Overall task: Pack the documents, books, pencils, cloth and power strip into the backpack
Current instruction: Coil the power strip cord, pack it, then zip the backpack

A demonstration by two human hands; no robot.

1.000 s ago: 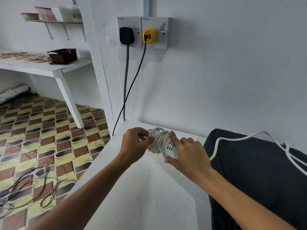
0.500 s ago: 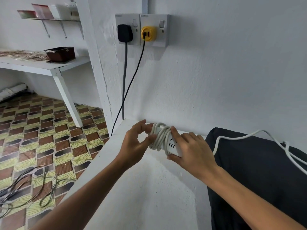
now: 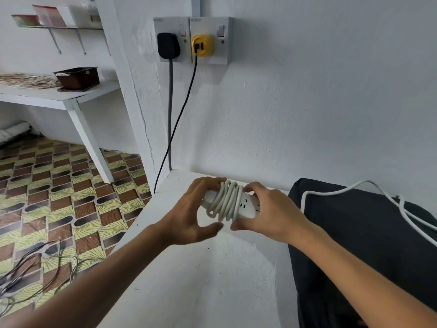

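A white power strip [image 3: 247,207] is held just above the white table [image 3: 189,280], near the wall. Its white cord [image 3: 225,202] is wound in several loops around its middle. My left hand [image 3: 189,216] curls over the strip's left end, fingers on top and thumb spread below. My right hand [image 3: 272,214] grips the right end, thumb underneath. The loose rest of the cord [image 3: 354,189] trails right over the black backpack [image 3: 366,237], which lies on the table at the right. No documents, books, pencils or cloth are in view.
A wall socket plate [image 3: 192,40] above the table holds a black plug [image 3: 168,46] and a yellow adapter [image 3: 203,45], whose cables hang past the table's left corner. Loose cables [image 3: 35,263] lie on the patterned floor. A shelf with a brown tray [image 3: 76,78] stands at left.
My left hand has let go of the cord loops and moved onto the strip's left end. The strip has turned level, with its sockets facing me.
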